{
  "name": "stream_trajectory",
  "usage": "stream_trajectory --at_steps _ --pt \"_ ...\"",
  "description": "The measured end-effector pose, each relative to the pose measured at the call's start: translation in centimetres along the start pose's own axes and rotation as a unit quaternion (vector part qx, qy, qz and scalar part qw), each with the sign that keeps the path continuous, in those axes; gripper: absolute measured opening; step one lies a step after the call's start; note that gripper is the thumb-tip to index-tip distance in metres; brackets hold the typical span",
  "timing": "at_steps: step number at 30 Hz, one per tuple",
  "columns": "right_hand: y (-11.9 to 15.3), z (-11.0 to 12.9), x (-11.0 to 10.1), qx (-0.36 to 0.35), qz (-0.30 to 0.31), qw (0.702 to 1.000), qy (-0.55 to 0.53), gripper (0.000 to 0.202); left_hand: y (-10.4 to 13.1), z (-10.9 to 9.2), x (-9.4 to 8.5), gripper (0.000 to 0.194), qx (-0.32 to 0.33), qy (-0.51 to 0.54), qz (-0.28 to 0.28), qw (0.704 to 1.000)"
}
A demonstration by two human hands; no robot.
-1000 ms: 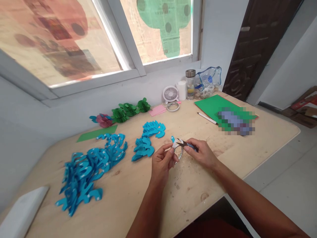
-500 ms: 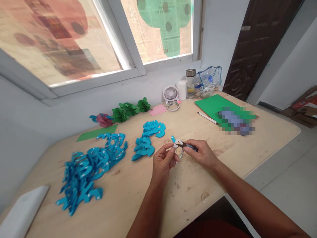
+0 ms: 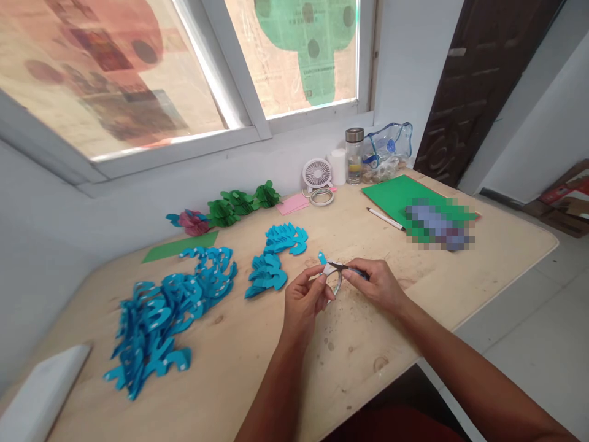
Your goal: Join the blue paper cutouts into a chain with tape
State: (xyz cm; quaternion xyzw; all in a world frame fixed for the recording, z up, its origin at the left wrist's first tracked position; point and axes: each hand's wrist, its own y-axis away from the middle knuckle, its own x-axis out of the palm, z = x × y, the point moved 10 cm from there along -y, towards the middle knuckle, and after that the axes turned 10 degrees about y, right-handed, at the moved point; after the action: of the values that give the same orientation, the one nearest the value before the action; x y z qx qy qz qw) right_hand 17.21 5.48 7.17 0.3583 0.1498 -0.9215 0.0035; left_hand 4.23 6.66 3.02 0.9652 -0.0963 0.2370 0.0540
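**White strip pinched left, snips gripped right**

Left hand [image 3: 301, 301]: fingers pinched on 1 white strip [image 3: 328, 269], just above the table [image 3: 276, 374]. Looks light, limp, maybe tacky; best held by its edges. 1 ring roll [image 3: 340, 283] at the same fingers: probably light, stiff, take the rim. Right hand [image 3: 380, 285]: fingers closed round 1 pair of snips [image 3: 356, 272], blades at the strip. 1 small blue piece [image 3: 321, 257] just beyond. Left: 1 blue heap [image 3: 170, 307], pieces uncountable. Farther: 2 blue stacks [image 3: 267, 274], 3 green paper clusters [image 3: 237, 205], 1 fan [image 3: 317, 174], 1 bottle [image 3: 354, 158].

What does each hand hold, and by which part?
Left hand: thin, flat white piece, by its lower edge. Right hand: small dark-bladed scissors, by their handles.
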Motion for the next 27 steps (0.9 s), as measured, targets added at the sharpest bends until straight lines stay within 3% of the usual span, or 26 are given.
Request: stream_trajectory --at_steps 12,22,27 --pt "0.8 0.6 -1.9 -0.034 -0.134 0.971 0.193 0.028 0.2 0.4 -0.1 0.039 -0.027 -0.050 -0.021 0.998" --pt "1.4 1.4 -3.8 -0.063 -0.223 0.949 0.212 0.027 0.6 -0.8 0.8 0.036 0.006 -0.036 -0.049 0.998" --pt "1.8 1.9 -5.0 -0.071 -0.262 0.942 0.196 0.025 -0.7 -1.1 2.3 0.037 0.026 -0.110 -0.033 0.993"
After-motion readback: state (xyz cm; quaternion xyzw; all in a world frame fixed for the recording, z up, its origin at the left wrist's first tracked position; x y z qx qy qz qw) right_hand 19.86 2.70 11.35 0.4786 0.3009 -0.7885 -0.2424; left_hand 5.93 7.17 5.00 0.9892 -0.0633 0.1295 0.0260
